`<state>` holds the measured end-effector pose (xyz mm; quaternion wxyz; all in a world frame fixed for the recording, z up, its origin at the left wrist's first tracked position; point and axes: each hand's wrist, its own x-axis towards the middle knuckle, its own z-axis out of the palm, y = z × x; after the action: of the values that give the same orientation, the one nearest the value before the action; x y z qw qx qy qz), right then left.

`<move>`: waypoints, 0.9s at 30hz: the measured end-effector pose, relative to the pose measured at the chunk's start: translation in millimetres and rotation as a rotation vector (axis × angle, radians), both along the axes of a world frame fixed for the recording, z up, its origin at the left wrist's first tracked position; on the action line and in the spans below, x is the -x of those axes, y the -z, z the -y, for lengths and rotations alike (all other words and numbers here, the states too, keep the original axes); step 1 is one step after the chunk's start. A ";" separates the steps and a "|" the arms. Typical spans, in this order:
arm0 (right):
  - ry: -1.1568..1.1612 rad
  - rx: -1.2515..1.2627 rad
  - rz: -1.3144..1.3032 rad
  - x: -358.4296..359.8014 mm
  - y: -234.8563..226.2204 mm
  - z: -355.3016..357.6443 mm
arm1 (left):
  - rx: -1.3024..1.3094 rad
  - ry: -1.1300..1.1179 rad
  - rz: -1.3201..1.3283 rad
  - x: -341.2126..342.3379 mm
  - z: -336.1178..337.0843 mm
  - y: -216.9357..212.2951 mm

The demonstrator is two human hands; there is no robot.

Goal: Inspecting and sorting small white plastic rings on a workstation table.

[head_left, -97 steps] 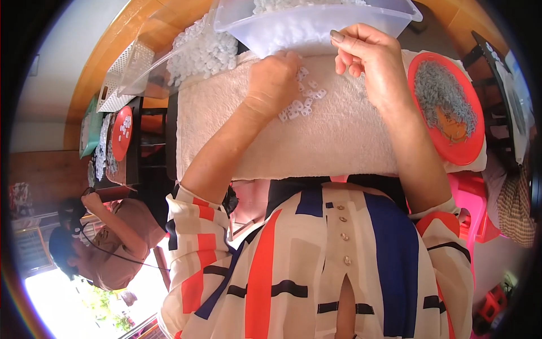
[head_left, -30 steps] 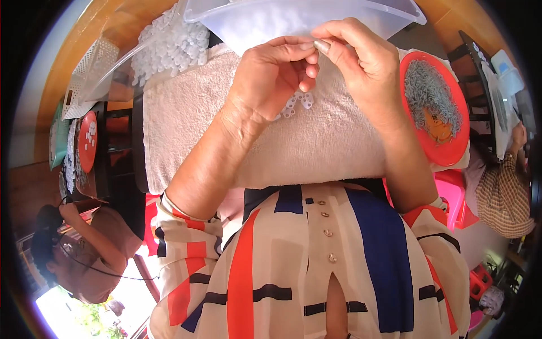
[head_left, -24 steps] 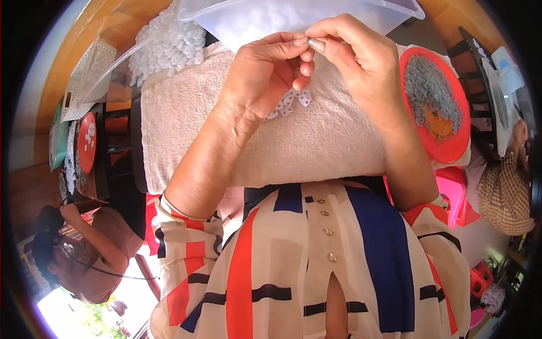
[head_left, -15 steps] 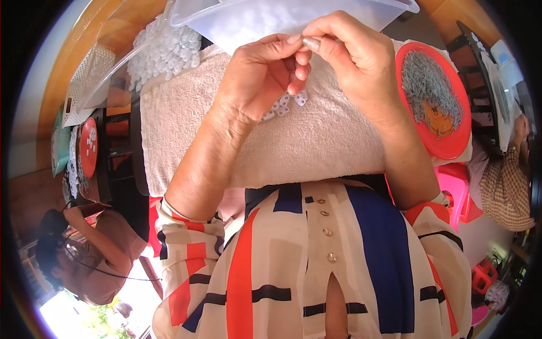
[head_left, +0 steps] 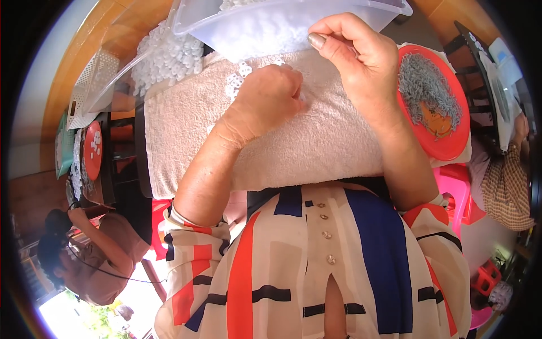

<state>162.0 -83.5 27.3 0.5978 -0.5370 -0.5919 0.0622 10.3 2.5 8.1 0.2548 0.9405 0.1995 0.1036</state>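
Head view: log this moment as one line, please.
left hand: fist on towel by white rings | right hand: pinched at clear tub | red plate: grey pieces

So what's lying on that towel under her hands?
On the towel a few small white plastic rings show beside the left hand. The right hand hangs above it near the clear tub. Anything beneath the left fist is hidden.

Close head view, facing downward
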 end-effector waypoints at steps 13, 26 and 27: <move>-0.043 0.087 -0.221 3.7 2.0 2.0 | 1.099 -0.318 0.512 0.5 -6.2 -22.7; -0.199 0.019 -0.188 15.6 10.2 -4.5 | 1.639 -0.054 0.806 -1.8 -9.5 -2.1; -0.195 0.024 -0.161 16.5 9.5 -3.7 | 1.668 -0.043 0.805 -2.5 -8.1 -1.1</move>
<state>145.5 -79.8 17.8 0.6282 -0.4772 -0.5906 0.1699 12.8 10.6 9.2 0.8973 0.3420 0.1234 0.2502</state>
